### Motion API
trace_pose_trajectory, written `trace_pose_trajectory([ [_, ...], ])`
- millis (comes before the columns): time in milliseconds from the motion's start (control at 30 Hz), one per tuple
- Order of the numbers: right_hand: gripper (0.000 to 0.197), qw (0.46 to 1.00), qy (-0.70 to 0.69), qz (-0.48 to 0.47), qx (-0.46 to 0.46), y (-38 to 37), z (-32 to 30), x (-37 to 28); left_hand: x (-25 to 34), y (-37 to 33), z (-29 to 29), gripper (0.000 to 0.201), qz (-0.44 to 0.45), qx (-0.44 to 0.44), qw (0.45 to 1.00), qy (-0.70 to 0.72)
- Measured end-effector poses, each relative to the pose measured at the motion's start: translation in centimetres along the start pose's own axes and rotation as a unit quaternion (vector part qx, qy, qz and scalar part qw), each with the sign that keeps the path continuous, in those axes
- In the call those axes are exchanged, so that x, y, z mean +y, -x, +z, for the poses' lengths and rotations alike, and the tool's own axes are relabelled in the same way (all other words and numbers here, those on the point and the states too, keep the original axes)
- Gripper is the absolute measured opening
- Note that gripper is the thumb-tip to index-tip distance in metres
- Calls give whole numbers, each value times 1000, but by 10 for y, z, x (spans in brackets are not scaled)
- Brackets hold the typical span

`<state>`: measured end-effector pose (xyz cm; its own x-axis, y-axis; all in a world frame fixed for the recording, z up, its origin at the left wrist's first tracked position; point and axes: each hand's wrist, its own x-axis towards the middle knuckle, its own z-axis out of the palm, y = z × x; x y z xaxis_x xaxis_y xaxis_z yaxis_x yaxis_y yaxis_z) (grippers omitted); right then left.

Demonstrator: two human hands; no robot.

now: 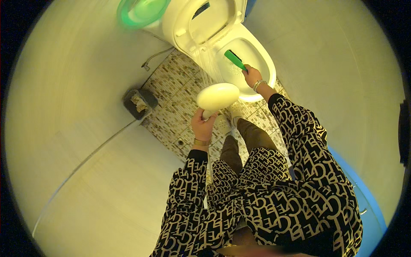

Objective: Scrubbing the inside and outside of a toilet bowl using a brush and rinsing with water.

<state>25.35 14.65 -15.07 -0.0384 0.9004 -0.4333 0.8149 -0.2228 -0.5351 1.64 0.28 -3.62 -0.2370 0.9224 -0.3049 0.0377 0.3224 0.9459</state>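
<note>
My left hand (204,124) grips the handle of a white hand shower head (218,96), which sprays thin jets of water up toward the white toilet (261,55). My right hand (251,76) is closed on a green-handled brush (235,59) that reaches into the toilet bowl. The seat and lid (201,21) stand raised. Both hands sit just in front of the bowl, the left one lower and to the left.
A dark waste bin (139,103) stands on the mosaic-tiled floor (180,85) at the left by the wall. A green round object (141,12) sits beside the toilet lid. A hose (154,58) hangs on the wall. My feet in pale shoes (231,115) stand before the bowl.
</note>
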Motion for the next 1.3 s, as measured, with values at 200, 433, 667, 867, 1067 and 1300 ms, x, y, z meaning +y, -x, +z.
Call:
trace_pose_trajectory([
  [200, 34, 988, -127, -82, 9, -5, 30, -42, -16, 42, -10, 29, -21, 24, 999, -28],
  [433, 33, 960, -216, -170, -40, -76, 51, -9, -50, 69, 36, 30, 19, 55, 998, -18],
  [667, 38, 982, -114, -82, 123, -81, -2, 50, -77, 95, 79, 30, 50, 112, 992, 5],
  [867, 36, 951, 69, -301, -13, -25, -13, 5, -58, 135, 144, 29, 20, 173, 983, 52],
  [1067, 33, 987, 1, -92, 132, -81, -64, 35, -75, 144, 181, 27, -8, 189, 975, 118],
  [1300, 29, 904, 110, -410, 58, -36, -29, 84, -128, 163, 187, 20, -35, 215, 961, 168],
])
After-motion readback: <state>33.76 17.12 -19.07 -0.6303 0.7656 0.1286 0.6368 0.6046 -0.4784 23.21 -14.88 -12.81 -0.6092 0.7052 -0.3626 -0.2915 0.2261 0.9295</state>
